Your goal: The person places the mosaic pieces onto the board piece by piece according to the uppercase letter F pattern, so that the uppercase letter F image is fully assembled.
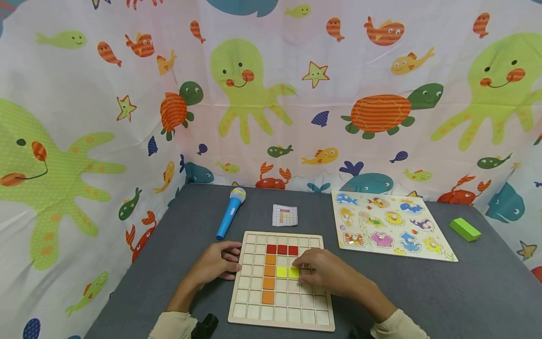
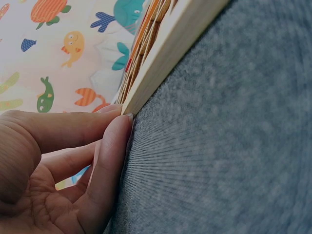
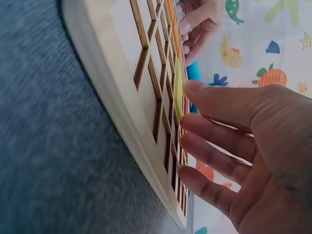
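Note:
A wooden grid board (image 1: 281, 325) lies on the dark table, holding a row of red tiles (image 1: 282, 250), a column of orange tiles (image 1: 269, 283) and two yellow tiles (image 1: 281, 272). At its left edge, my left hand (image 1: 213, 264) grips the rim between thumb and finger, seen close up in the left wrist view. My right hand (image 1: 328, 273) reaches over the board from the right. Its thumb and forefinger are at the right-hand yellow tile (image 3: 178, 92), pinching it at its cell. The other right fingers extend low above the grid.
Behind the board lies a small card (image 1: 284, 215) printed with a coloured grid pattern. A blue toy microphone (image 1: 230, 212) is at the back left. To the right are a sea-animal puzzle board (image 1: 395, 225) and a green block (image 1: 465, 229). A printed curtain (image 1: 271, 94) surrounds the table.

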A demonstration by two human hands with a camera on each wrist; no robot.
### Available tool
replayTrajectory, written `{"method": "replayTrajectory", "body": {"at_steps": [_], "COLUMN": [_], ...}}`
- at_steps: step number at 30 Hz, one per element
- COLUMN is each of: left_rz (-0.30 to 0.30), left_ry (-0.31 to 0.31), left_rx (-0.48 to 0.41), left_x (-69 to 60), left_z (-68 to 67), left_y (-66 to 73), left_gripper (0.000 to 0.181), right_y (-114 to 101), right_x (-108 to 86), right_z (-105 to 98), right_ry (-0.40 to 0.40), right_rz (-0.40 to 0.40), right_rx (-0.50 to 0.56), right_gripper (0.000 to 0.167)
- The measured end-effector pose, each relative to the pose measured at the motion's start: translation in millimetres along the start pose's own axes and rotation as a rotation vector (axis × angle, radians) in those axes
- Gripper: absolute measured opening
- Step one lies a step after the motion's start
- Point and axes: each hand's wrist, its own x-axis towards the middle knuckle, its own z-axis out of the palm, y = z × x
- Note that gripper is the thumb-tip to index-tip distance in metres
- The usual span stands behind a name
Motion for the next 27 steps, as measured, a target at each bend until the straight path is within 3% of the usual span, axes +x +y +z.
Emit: {"method": "replayTrajectory", "body": {"at_steps": [9,16,22,27], "left_rz": [-0.009,0.026,0.121,0.229], "left_ry": [0.003,0.004,0.077,0.192], "left_rx": [0.015,0.071,0.213,0.471], "left_x": [-0.2,-4.8,-5.8,2.8], "left_z": [1.9,2.4,2.5,-3.0], "left_y": [3.0,6.9,10.5,17.3], "left_gripper": [0.062,0.062,0.054,0.047], "right_y": [3.3,34.3,71.5,107.8], "right_x": [-36.0,-82.2,-119.3,-137.5], "right_z": [-19.5,-44.5,-70.8,-94.5], "right_ry": [0.026,0.103,0.176,0.232], "right_rz": [0.093,0.186,0.319,0.381], "right_rx": [-0.033,-0.025,-0.05,-0.154], "right_gripper": [0.036,0.04,0.045,0.049]}}
